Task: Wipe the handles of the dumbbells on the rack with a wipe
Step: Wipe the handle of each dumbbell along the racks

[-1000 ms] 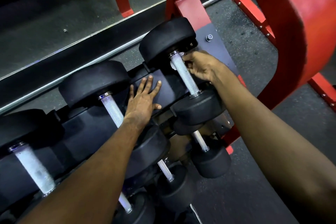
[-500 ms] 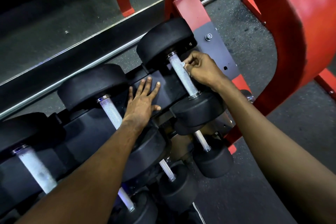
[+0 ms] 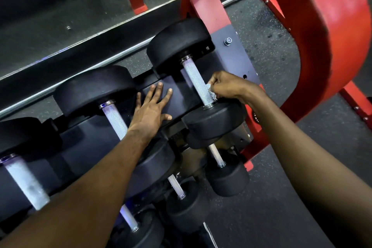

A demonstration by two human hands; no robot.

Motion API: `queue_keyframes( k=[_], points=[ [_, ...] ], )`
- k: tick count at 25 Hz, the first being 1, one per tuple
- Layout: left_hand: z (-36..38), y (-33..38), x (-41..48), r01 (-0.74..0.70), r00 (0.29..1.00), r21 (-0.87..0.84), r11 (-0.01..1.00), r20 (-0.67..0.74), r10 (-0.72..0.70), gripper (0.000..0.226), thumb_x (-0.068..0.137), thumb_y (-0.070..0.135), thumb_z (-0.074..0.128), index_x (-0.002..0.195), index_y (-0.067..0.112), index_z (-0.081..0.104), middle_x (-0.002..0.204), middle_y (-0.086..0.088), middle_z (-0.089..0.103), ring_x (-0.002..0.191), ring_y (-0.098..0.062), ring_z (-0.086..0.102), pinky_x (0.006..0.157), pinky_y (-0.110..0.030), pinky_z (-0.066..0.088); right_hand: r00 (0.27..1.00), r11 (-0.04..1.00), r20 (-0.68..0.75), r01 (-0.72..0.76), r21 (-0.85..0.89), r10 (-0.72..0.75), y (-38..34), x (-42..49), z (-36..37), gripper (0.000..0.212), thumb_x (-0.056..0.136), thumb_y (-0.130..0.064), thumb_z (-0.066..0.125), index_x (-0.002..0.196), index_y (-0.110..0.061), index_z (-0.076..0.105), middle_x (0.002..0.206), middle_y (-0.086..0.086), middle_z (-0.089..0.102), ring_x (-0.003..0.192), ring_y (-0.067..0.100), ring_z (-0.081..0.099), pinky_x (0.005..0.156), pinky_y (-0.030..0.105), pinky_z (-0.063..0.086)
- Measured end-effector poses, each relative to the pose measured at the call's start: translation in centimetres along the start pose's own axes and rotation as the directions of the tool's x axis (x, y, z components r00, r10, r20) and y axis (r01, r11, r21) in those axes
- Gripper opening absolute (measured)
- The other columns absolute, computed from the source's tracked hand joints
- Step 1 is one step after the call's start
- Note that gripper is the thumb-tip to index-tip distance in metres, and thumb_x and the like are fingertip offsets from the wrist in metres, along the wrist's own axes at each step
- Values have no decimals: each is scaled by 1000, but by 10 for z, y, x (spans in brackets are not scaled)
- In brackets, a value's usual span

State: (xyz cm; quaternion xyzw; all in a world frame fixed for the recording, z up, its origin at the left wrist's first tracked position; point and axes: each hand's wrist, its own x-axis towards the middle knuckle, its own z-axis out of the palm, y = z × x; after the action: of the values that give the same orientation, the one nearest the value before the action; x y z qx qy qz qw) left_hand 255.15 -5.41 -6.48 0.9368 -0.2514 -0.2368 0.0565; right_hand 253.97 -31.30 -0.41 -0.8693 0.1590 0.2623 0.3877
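Three dumbbells (image 3: 179, 44) sat on upper tier of rack (image 3: 179, 94), three more below. Right hand (image 3: 227, 86) pinched crumpled wipe (image 3: 211, 91) against lower end of rightmost upper handle (image 3: 198, 83). Left hand (image 3: 150, 110) lay flat on rack, fingers spread.

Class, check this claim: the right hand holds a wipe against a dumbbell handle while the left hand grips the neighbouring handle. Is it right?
No. In the head view the left hand lies flat, fingers spread, on the black rack between two dumbbells, gripping nothing. The right hand does hold the wipe against the handle.
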Motion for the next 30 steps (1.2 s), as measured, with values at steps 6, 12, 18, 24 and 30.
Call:
queue_keyframes(
  k=[6, 12, 18, 24, 30],
  points=[
    [5, -2, 3, -4, 1000, -9, 1000, -27, 3, 90, 96, 43, 61, 160, 38, -3, 167, 2, -21, 153, -18, -21, 123, -54, -9, 944, 928, 271, -262, 264, 189, -2, 22, -2, 31, 90, 4, 40, 89, -14, 65, 84, 2, 69, 77, 14, 60, 73, 27, 50],
    [6, -3, 4, -7, 1000, -28, 1000, -27, 6, 91, 96, 41, 62, 160, 37, -3, 168, 2, -20, 153, -19, -21, 122, -54, -11, 831, 783, 530, -439, 442, 167, -7, 32, -7, 33, 96, 1, 29, 109, 1, 60, 92, 10, 76, 83, 21, 74, 88, 36, 56],
    [2, -2, 3, -2, 1000, -37, 999, -10, 1, 91, 97, 41, 61, 160, 36, -3, 168, 2, -20, 154, -19, -21, 122, -55, -11, 861, 648, 497, -437, 624, 103, -8, 37, 1, 35, 96, 0, 29, 104, 2, 63, 94, 14, 72, 80, 24, 73, 77, 38, 61],
    [3, 0, 4, 4, 1000, -28, 1000, 0, -4, 90, 96, 41, 61, 160, 36, -3, 168, 2, -21, 154, -19, -21, 121, -54, -11, 959, 367, 284, -267, 891, 9, -32, 52, 6, 31, 97, 4, 34, 98, -3, 64, 88, 10, 71, 76, 20, 73, 81, 33, 59],
    [3, 1, 3, 0, 1000, -33, 999, -9, 0, 90, 96, 41, 61, 161, 36, -1, 167, 2, -22, 154, -19, -21, 121, -54, -12, 992, 473, -58, -2, 881, 112, -45, 47, 13, 26, 91, 13, 44, 88, -9, 56, 76, 9, 67, 62, 18, 69, 62, 29, 60]
  ],
)
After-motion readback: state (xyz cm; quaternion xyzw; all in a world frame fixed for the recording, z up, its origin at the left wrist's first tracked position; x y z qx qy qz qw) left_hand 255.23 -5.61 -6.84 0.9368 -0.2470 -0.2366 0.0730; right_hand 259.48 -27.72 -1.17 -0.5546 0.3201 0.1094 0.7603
